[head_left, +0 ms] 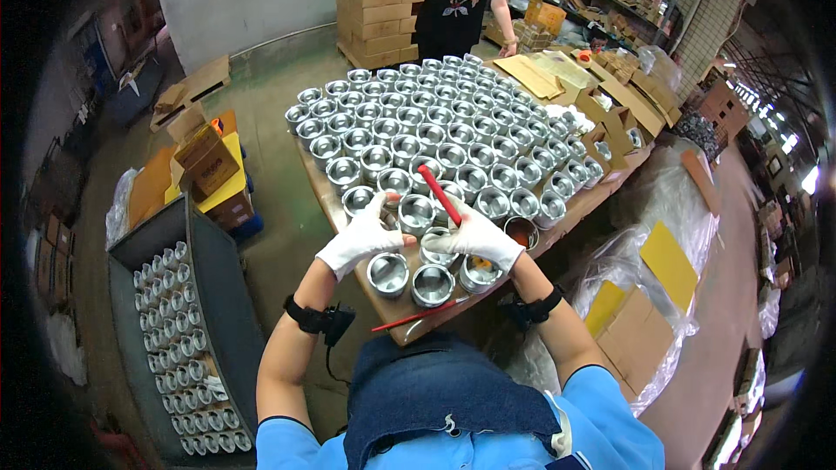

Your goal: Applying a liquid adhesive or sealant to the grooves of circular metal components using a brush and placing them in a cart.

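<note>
My left hand [366,237], in a white glove, curves around the near left side of a silver metal piston [416,212], its thumb and fingertips at the piston's wall. In my right hand [482,238], also gloved, a thick red stick [441,195] slants up and to the left; its lower end is hidden in the grip. Below the right fingers stands another piston [438,252], partly covered. Close to me are three more pistons: one at the left [387,273], one in the middle [432,285], and one at the right [480,271] with something orange inside.
Rows of pistons [430,134] cover much of the table [333,206]. A round container of reddish-brown stuff [521,233] stands by my right hand. A thin red rod [418,315] lies at the near edge. Left is a grey bin [228,296] of pistons; a person [460,0] stands beyond.
</note>
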A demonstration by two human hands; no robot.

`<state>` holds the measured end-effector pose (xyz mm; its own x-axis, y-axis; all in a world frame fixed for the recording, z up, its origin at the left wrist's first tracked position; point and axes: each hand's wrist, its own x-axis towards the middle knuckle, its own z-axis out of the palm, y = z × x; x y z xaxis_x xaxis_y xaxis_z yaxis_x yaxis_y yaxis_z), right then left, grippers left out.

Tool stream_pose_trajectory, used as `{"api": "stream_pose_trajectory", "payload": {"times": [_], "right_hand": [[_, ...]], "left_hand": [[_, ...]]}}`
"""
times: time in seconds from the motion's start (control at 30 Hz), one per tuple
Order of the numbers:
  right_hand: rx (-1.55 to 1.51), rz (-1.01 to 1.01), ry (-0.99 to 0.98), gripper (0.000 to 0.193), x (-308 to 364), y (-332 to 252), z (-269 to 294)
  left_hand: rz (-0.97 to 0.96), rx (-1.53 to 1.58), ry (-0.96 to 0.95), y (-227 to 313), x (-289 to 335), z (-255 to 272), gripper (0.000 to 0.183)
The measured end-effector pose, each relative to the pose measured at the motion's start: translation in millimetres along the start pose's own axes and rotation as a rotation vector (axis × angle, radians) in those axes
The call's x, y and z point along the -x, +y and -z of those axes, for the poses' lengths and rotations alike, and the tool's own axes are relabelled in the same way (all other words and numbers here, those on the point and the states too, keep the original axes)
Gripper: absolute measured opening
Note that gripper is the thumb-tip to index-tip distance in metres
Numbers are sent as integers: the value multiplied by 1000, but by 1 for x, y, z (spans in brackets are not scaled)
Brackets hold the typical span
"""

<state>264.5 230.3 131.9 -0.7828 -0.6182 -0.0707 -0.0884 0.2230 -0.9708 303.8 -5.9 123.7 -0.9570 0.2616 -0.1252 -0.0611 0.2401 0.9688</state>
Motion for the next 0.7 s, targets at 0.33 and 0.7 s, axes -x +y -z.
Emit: {"api": "stream_pose_trajectory", "payload": {"times": [0.33,0.7], "right_hand": [[42,43,65,102,3,19,10],[123,-81,94,94,10,3,14]], "left_hand": [[-67,-38,14,-14,-12,-5,86],[-1,-56,-30,-9,-12,0,93]]}}
